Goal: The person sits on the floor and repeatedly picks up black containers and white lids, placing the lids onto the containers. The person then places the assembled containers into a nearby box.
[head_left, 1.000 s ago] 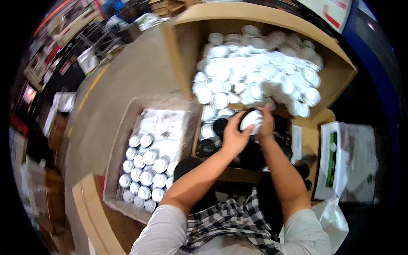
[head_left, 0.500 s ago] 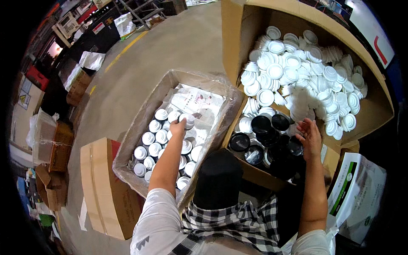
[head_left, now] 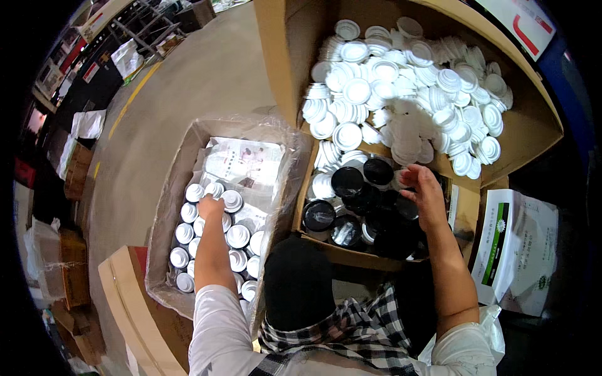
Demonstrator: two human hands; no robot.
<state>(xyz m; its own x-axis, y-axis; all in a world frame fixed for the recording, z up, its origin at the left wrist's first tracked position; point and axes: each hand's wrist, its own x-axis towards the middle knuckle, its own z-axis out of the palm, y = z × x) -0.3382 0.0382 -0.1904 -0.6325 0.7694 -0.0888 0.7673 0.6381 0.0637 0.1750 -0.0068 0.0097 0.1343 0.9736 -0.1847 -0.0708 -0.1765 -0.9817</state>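
My left hand (head_left: 211,208) reaches into the plastic-lined carton (head_left: 168,188). Its fingers are bunched at a white stepped cap (head_left: 231,200) on a dark-edged round piece; the fingertips are partly hidden. Several similar white-capped pieces (head_left: 238,236) stand upright in rows around it. Newspaper (head_left: 241,160) covers the carton's far part. On the right, my right hand (head_left: 424,193) is open, fingers loosely curved and apart, above black round containers (head_left: 348,182). These lie jumbled in a smaller carton (head_left: 376,257), with some white caps (head_left: 323,186) among them.
A large carton (head_left: 276,59) behind holds a heap of loose white caps (head_left: 357,91). A closed cardboard box (head_left: 135,301) stands left of the lined carton. White printed sacking (head_left: 527,250) lies at right. Floor (head_left: 182,81) with a yellow line (head_left: 135,94) stretches away at left.
The whole view has shifted, so the cartons appear farther left. My left hand has moved slightly nearer within the lined carton. My right hand stays above the black containers.
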